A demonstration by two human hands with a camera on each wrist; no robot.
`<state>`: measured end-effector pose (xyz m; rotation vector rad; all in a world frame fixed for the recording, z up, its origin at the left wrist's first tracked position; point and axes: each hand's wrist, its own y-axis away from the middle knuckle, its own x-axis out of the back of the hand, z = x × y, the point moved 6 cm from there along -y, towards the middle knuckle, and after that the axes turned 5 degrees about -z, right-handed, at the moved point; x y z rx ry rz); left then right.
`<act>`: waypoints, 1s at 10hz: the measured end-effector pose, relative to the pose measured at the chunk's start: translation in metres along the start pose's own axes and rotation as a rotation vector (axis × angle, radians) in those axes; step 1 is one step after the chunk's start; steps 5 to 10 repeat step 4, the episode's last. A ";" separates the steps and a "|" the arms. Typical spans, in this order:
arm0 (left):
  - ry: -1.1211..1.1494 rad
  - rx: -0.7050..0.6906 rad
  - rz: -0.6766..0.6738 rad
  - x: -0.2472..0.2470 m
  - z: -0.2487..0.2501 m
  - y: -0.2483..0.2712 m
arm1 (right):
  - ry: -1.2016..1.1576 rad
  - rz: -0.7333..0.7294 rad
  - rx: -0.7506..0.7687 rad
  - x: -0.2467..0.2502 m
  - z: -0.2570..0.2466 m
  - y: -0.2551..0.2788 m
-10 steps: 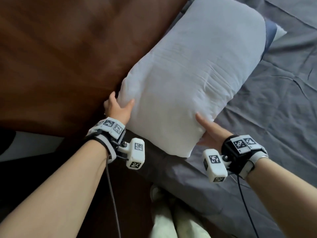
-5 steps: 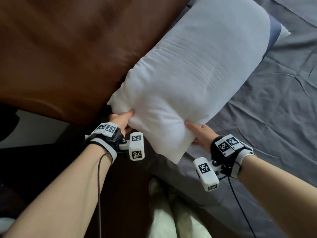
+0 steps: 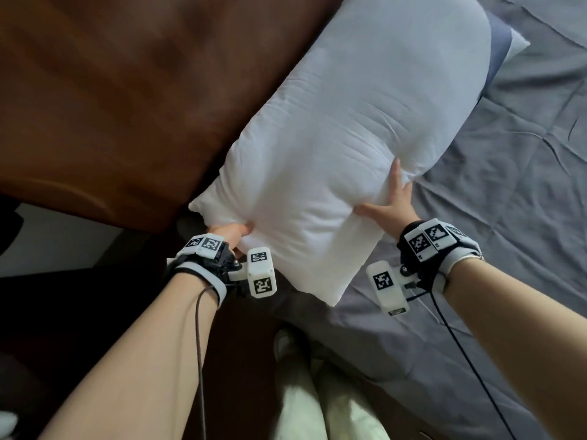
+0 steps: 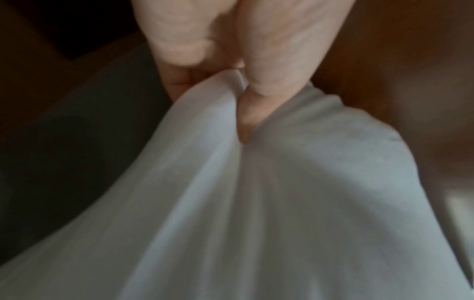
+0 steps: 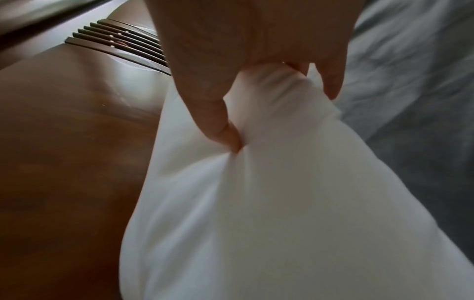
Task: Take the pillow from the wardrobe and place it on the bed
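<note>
Dim room, soft blur, wide-angle edge distortion.

Brown wooden headboard (image 3: 120, 100) beside dim dark floor (image 3: 47, 312)

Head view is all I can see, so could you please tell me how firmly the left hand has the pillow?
Observer: In the left wrist view, the left hand pinches a bunched fold of the pillow between its fingers.
Operator: Thank you; and the right hand?
Observer: Its wrist view shows the right hand with a ridge of fabric gathered between thumb and fingers.
Operator: Is anything behind the pillow?
Observer: A band of slats cut into the brown headboard, seen only from the right wrist.
</note>
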<state>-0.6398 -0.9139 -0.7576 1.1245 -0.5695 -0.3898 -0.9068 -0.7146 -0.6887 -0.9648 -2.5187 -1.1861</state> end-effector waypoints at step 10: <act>0.154 -0.201 0.011 0.023 0.015 0.051 | 0.099 0.074 -0.030 0.018 -0.019 0.038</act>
